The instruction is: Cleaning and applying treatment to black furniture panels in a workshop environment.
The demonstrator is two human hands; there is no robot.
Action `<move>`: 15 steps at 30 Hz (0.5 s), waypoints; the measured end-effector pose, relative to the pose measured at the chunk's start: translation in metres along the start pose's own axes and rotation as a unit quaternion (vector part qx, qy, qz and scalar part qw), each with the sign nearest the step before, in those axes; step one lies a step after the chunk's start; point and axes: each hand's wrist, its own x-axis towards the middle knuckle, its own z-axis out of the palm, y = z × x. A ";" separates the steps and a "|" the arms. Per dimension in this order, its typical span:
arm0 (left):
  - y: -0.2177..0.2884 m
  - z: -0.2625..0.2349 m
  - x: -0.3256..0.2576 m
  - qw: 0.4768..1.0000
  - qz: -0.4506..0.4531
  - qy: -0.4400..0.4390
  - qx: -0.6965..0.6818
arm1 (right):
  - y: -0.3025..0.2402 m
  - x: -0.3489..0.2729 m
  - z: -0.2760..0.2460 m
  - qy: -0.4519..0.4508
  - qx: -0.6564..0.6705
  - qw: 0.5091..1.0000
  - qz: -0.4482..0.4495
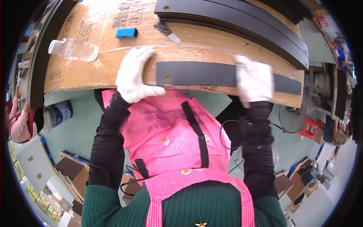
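Note:
A long dark grey board (200, 72) with a hole near each end lies flat along the near edge of the wrapped cardboard surface. My right hand (255, 81), in a white glove, is over the board's right part. It is smeared by motion, so its fingers and anything under them cannot be made out. My left hand (133, 77), also gloved in white, is just off the board's left end. Its thumb and fingers are apart, with nothing between them.
Beyond the board lies a stack of similar dark boards (234, 32). A clear bottle (77, 49) lies on its side at the left, near a small blue box (126, 33) and a dark-handled tool with a pale tip (167, 32). Upright dark panels (39, 64) border the left.

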 end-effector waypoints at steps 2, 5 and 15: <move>0.007 0.005 0.008 1.000 0.017 0.002 -0.018 | 0.118 -0.048 -0.009 -0.080 -0.257 0.958 0.102; 0.025 0.012 0.015 0.994 -0.048 0.063 -0.069 | 0.191 -0.061 -0.025 -0.104 -0.246 0.903 0.336; 0.114 0.083 0.045 0.997 0.008 0.003 -0.079 | -0.054 -0.012 0.020 -0.034 0.006 0.993 0.117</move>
